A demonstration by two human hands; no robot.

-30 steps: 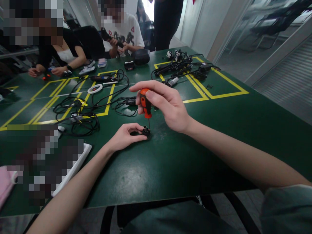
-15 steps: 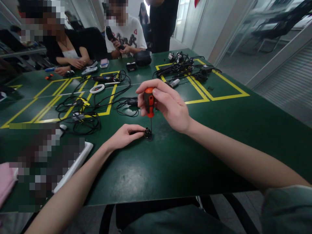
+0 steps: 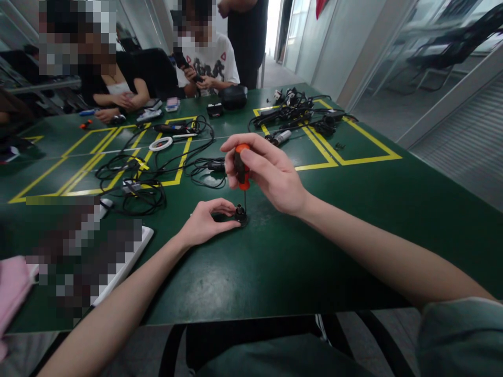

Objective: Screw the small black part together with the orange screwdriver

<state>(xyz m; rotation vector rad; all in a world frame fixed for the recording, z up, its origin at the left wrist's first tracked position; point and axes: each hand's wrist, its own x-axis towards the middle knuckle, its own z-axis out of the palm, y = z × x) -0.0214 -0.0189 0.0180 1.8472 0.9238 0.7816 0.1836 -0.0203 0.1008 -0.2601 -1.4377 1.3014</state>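
Note:
My right hand is closed around the handle of an orange and black screwdriver, held upright with its thin shaft pointing down. The shaft's lower end meets a small round black part on the green table, at its right side. This part has a flat base and a short raised tube. My left hand grips it from the left between thumb and fingers. The screwdriver's tip and any screw under it are too small to make out.
Tangled black cables lie to the left, beside a white ring. More cables and tools are heaped at the far right within yellow tape. White-edged trays stand at the near left. People are across the table.
The screwdriver handle has turned in my right hand. My left thumb has shifted lower and the fingers have spread a little around the black part. The view has moved slightly.

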